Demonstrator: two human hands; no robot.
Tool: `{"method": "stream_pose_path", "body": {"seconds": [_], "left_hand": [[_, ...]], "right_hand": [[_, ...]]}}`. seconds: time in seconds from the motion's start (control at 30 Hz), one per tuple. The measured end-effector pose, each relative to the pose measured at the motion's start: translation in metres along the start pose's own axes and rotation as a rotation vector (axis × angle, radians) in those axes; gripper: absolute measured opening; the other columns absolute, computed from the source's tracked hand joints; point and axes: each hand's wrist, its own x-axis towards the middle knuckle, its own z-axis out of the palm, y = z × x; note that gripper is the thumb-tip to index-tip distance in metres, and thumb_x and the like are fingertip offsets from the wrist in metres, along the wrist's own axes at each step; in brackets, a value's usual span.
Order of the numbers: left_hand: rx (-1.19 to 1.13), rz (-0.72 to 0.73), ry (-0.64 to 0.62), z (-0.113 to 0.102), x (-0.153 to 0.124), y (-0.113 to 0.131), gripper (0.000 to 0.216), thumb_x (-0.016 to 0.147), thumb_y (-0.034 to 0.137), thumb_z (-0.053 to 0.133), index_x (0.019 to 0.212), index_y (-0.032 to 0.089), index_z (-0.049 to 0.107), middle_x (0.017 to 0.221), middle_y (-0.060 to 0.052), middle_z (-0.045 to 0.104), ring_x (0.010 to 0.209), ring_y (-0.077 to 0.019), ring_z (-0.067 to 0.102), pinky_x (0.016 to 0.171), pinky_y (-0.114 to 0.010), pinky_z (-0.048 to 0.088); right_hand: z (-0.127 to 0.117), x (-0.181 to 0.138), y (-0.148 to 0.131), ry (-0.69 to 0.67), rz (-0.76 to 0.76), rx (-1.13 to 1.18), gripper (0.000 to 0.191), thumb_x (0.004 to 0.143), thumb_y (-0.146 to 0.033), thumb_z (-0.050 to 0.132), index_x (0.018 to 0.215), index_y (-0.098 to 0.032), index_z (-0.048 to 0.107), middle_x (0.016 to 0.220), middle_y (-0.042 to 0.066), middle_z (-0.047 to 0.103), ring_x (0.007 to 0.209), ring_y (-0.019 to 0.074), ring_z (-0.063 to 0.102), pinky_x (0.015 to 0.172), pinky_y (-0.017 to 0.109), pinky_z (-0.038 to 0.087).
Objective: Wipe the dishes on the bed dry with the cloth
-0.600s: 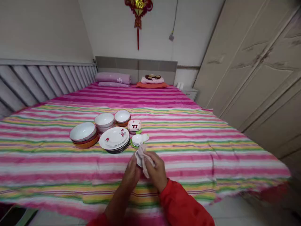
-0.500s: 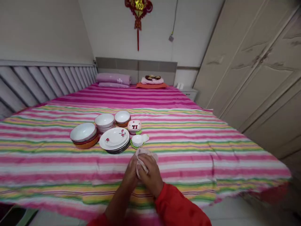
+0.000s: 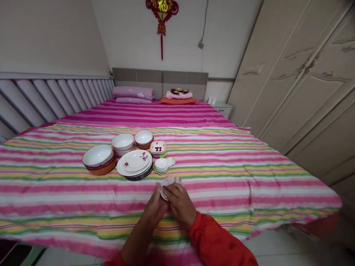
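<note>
Low over the near part of the bed, my left hand (image 3: 155,205) is closed around a small white dish (image 3: 164,194) from its left side. My right hand (image 3: 179,203) presses a pale cloth (image 3: 171,180) into the dish, fingers bunched on it. Just beyond my hands sit small white spoon-like dishes (image 3: 162,163) stacked on a green-edged one. To their left is a stack of plates (image 3: 135,162), the top one white with red flowers. The lower part of the held dish is hidden by my fingers.
Stacked bowls (image 3: 98,156) stand at the left, with more white bowls (image 3: 122,142) and smaller bowls (image 3: 144,137) behind. Small patterned dishes (image 3: 158,147) sit right of them. A striped sheet (image 3: 216,192) covers the bed; a wardrobe (image 3: 288,81) stands at the right.
The small dish has tilted so its white inside and rim show more. My right hand and the cloth have shifted over it, and my left hand has opened out slightly around its edge.
</note>
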Motion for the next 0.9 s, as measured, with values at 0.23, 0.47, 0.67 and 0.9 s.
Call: {"method": "stream_pose_path", "body": {"seconds": [0.23, 0.47, 0.67, 0.9], "left_hand": [[0.015, 0.067, 0.069, -0.003, 0.002, 0.005, 0.039, 0.092, 0.037, 0.044, 0.123, 0.017, 0.057, 0.108, -0.008, 0.069, 0.105, -0.0174, 0.061, 0.098, -0.032, 0.044], [0.044, 0.007, 0.015, 0.004, -0.004, 0.006, 0.041, 0.089, 0.041, 0.047, 0.115, 0.012, 0.062, 0.107, -0.012, 0.069, 0.112, -0.0211, 0.058, 0.105, -0.035, 0.038], [0.022, 0.037, 0.05, 0.001, 0.002, 0.007, 0.042, 0.093, 0.039, 0.038, 0.117, 0.014, 0.061, 0.104, -0.01, 0.07, 0.108, -0.0188, 0.06, 0.105, -0.035, 0.038], [0.087, 0.036, 0.089, 0.006, -0.005, 0.013, 0.035, 0.086, 0.041, 0.054, 0.104, 0.013, 0.066, 0.095, -0.009, 0.072, 0.107, -0.0215, 0.061, 0.103, -0.034, 0.04]], "right_hand": [[-0.008, 0.004, -0.004, -0.133, 0.136, -0.255, 0.036, 0.088, -0.015, 0.05, 0.123, -0.023, 0.056, 0.115, 0.008, 0.062, 0.098, 0.0251, 0.046, 0.072, 0.037, 0.039], [-0.011, 0.001, -0.024, -0.144, 0.19, 0.013, 0.056, 0.08, -0.008, 0.048, 0.133, -0.024, 0.047, 0.12, 0.004, 0.059, 0.096, 0.0216, 0.045, 0.078, 0.035, 0.04], [-0.01, 0.006, -0.018, -0.207, 0.23, -0.18, 0.053, 0.082, -0.01, 0.048, 0.133, -0.021, 0.046, 0.131, 0.007, 0.053, 0.106, 0.0258, 0.042, 0.082, 0.04, 0.038], [-0.012, 0.001, -0.031, -0.159, 0.263, 0.02, 0.049, 0.073, -0.005, 0.047, 0.119, -0.02, 0.057, 0.117, 0.005, 0.061, 0.092, 0.0216, 0.046, 0.079, 0.035, 0.041]]}}
